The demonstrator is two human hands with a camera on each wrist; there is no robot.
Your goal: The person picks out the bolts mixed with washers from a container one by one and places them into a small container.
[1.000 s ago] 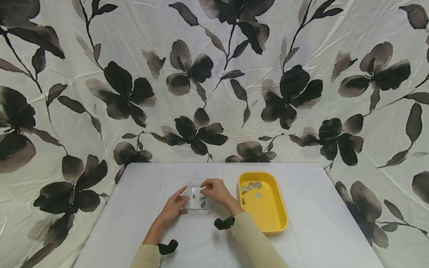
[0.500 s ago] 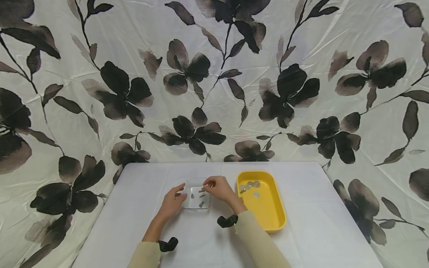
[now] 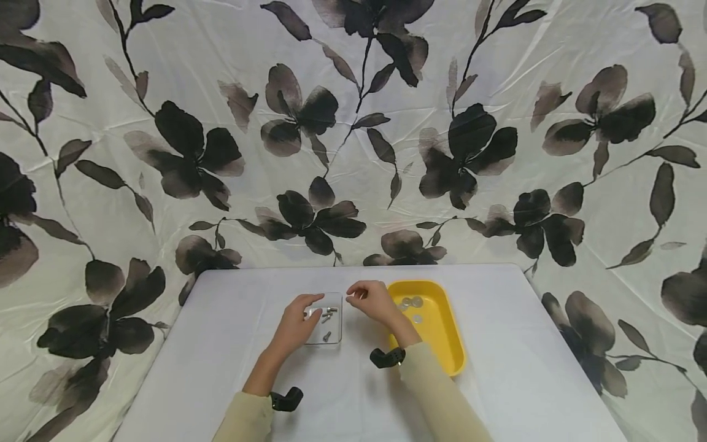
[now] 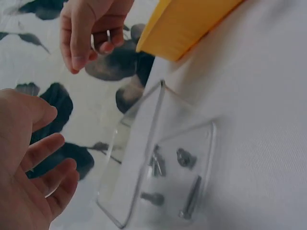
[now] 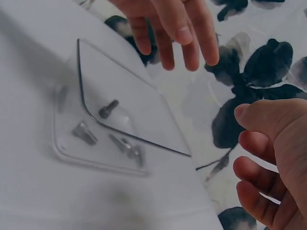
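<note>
A clear plastic box (image 3: 340,322) stands on the white table, with several small metal screws (image 3: 327,336) lying loose in it. Spread over the box's left side in the head view, my left hand (image 3: 297,320) has thumb and fingers apart and nothing between them; it hides part of the box. Off the box's right side, above the table, my right hand (image 3: 374,301) has loosely bent fingers. The right wrist view shows its fingers (image 5: 256,143) holding nothing. In the left wrist view the screws (image 4: 191,199) lie scattered, some close together.
A yellow tray (image 3: 455,350) stands to the right of the box, partly behind my right hand and forearm. Several round silvery discs (image 3: 417,302) lie near its far end. A black wrist camera (image 3: 286,399) sits on my left wrist. A floral cloth (image 3: 309,153) hangs behind the table.
My right hand has moved right, off the box, and a screw from under its fingertips now lies inside. My left hand has shifted right over the box's left side.
</note>
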